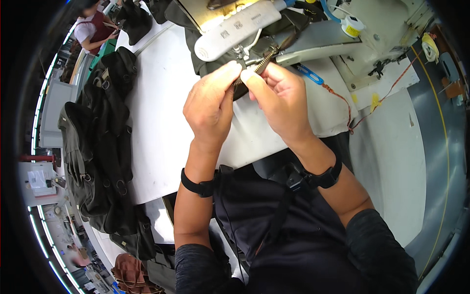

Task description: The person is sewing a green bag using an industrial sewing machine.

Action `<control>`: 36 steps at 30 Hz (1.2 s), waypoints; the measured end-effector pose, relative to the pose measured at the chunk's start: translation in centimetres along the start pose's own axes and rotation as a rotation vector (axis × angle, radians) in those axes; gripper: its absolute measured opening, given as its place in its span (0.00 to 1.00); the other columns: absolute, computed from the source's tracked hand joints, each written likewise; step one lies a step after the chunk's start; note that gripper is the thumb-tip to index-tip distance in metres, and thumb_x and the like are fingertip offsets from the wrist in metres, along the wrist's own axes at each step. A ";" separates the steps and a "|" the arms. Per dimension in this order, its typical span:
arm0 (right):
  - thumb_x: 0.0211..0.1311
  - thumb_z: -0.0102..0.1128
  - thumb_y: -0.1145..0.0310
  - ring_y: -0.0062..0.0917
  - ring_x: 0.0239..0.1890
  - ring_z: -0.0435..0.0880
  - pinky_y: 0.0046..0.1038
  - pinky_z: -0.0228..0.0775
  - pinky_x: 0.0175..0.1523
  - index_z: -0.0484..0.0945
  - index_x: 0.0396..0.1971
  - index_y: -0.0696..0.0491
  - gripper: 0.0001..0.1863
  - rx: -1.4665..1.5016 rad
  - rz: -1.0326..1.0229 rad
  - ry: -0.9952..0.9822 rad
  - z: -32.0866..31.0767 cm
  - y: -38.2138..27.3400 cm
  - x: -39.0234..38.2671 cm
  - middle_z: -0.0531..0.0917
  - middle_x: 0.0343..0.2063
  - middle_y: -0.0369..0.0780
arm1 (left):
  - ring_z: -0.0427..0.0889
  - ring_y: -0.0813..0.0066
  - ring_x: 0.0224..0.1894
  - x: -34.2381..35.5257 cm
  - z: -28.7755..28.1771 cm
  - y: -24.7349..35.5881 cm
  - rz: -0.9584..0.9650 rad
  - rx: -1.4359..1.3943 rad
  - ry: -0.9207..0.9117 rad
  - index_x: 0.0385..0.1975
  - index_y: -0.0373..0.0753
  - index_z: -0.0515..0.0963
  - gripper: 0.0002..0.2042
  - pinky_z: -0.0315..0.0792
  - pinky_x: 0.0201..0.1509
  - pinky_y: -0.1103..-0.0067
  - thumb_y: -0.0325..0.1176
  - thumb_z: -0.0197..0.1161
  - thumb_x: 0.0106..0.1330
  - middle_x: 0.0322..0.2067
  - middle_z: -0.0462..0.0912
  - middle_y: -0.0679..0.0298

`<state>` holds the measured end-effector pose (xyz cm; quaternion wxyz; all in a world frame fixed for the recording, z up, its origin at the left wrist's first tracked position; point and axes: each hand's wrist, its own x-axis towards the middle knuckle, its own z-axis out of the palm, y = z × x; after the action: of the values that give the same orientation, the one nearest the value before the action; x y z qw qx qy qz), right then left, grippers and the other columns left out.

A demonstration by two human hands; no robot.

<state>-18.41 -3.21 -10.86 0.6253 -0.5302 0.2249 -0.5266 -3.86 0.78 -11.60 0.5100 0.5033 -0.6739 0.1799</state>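
White tabletop (161,122) lies under both my hands, with the sewing machine (342,44) just beyond them. My left hand (210,105) and my right hand (281,100) are close together, and each one pinches the zipper (262,62) between thumb and fingertips. The zipper runs from my fingers up to the machine. Dark bags (100,147) are piled well to the left of my left hand.

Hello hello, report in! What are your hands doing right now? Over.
Left hand and right hand both pinching the zipper strip. Strip runs up under the sewing machine. Dark bags piled at left of the white table, clear of the hands.
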 end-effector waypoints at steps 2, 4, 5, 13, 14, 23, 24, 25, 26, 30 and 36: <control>0.70 0.62 0.73 0.04 0.26 0.71 0.13 0.61 0.29 0.82 0.34 0.60 0.06 0.005 0.040 0.004 -0.2 0.1 0.0 0.80 0.25 0.27 | 0.89 0.64 0.43 0.1 -0.1 -0.1 0.016 -0.010 -0.006 0.42 0.37 0.86 0.14 0.80 0.48 0.74 0.16 0.70 0.56 0.42 0.90 0.59; 0.70 0.62 0.73 0.04 0.26 0.72 0.13 0.61 0.29 0.82 0.34 0.60 0.06 0.023 0.052 -0.012 -0.3 0.1 0.0 0.80 0.25 0.27 | 0.89 0.64 0.44 0.2 -0.2 -0.1 0.030 0.003 -0.021 0.42 0.37 0.86 0.14 0.80 0.48 0.74 0.15 0.70 0.56 0.42 0.90 0.58; 0.70 0.62 0.73 0.05 0.26 0.72 0.14 0.62 0.29 0.82 0.34 0.60 0.06 0.042 0.069 -0.008 -0.2 0.1 0.0 0.81 0.25 0.28 | 0.89 0.64 0.44 0.2 -0.2 -0.1 0.043 0.006 -0.018 0.42 0.37 0.86 0.14 0.80 0.48 0.74 0.15 0.70 0.56 0.42 0.90 0.58; 0.69 0.62 0.72 0.06 0.25 0.74 0.14 0.64 0.29 0.83 0.33 0.58 0.06 0.042 0.089 0.019 -0.1 -0.1 0.4 0.82 0.23 0.29 | 0.89 0.63 0.44 0.1 0.1 -0.2 0.012 -0.006 0.012 0.41 0.37 0.86 0.15 0.80 0.48 0.74 0.16 0.70 0.55 0.43 0.90 0.58; 0.69 0.62 0.72 0.06 0.25 0.74 0.14 0.64 0.29 0.83 0.33 0.58 0.06 0.049 0.084 0.015 -0.1 -0.1 0.4 0.82 0.23 0.29 | 0.89 0.63 0.44 0.1 0.2 -0.2 0.005 -0.009 0.021 0.42 0.37 0.86 0.15 0.80 0.48 0.73 0.16 0.70 0.55 0.43 0.90 0.58; 0.68 0.63 0.70 0.10 0.17 0.73 0.15 0.63 0.23 0.83 0.29 0.57 0.08 0.156 0.212 -0.009 -0.3 -0.9 1.0 0.81 0.20 0.33 | 0.89 0.62 0.43 0.4 0.2 0.0 0.005 0.025 0.025 0.40 0.37 0.85 0.13 0.81 0.47 0.72 0.15 0.70 0.55 0.41 0.90 0.58; 0.68 0.63 0.70 0.10 0.17 0.73 0.15 0.63 0.23 0.83 0.29 0.57 0.08 0.154 0.216 0.002 -0.3 -1.0 1.0 0.81 0.20 0.33 | 0.89 0.62 0.43 0.4 0.3 0.0 0.010 0.023 0.028 0.40 0.37 0.85 0.13 0.81 0.48 0.72 0.16 0.70 0.55 0.41 0.90 0.58; 0.70 0.62 0.69 0.11 0.17 0.72 0.16 0.63 0.23 0.83 0.30 0.58 0.09 0.130 0.218 -0.006 -0.3 -1.1 1.0 0.81 0.20 0.34 | 0.89 0.62 0.43 0.5 0.3 -0.1 0.013 0.023 0.034 0.40 0.37 0.85 0.13 0.81 0.48 0.72 0.16 0.70 0.55 0.41 0.90 0.58; 0.71 0.61 0.69 0.12 0.17 0.72 0.16 0.63 0.24 0.82 0.30 0.58 0.10 0.109 0.218 -0.032 -0.3 -1.2 1.1 0.80 0.20 0.35 | 0.89 0.62 0.43 0.5 0.3 -0.1 0.012 0.021 0.030 0.40 0.37 0.85 0.13 0.81 0.48 0.72 0.16 0.70 0.55 0.41 0.90 0.58; 0.71 0.60 0.70 0.13 0.17 0.72 0.16 0.64 0.23 0.83 0.31 0.59 0.10 0.094 0.235 -0.022 -0.5 -1.3 1.2 0.82 0.21 0.36 | 0.89 0.61 0.42 0.6 0.5 -0.3 -0.010 0.025 0.040 0.39 0.37 0.85 0.13 0.81 0.47 0.72 0.16 0.70 0.56 0.40 0.90 0.58; 0.71 0.58 0.69 0.13 0.17 0.74 0.17 0.65 0.23 0.84 0.32 0.60 0.11 0.075 0.271 0.001 -0.4 -2.2 1.4 0.82 0.20 0.37 | 0.89 0.61 0.42 0.5 0.6 -0.3 -0.006 0.060 0.033 0.39 0.36 0.85 0.12 0.80 0.47 0.72 0.16 0.70 0.56 0.39 0.90 0.58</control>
<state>-19.15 -4.32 -8.65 0.7099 -0.4711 0.2747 -0.4457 -3.92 -0.07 -11.51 0.5063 0.5173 -0.6583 0.2066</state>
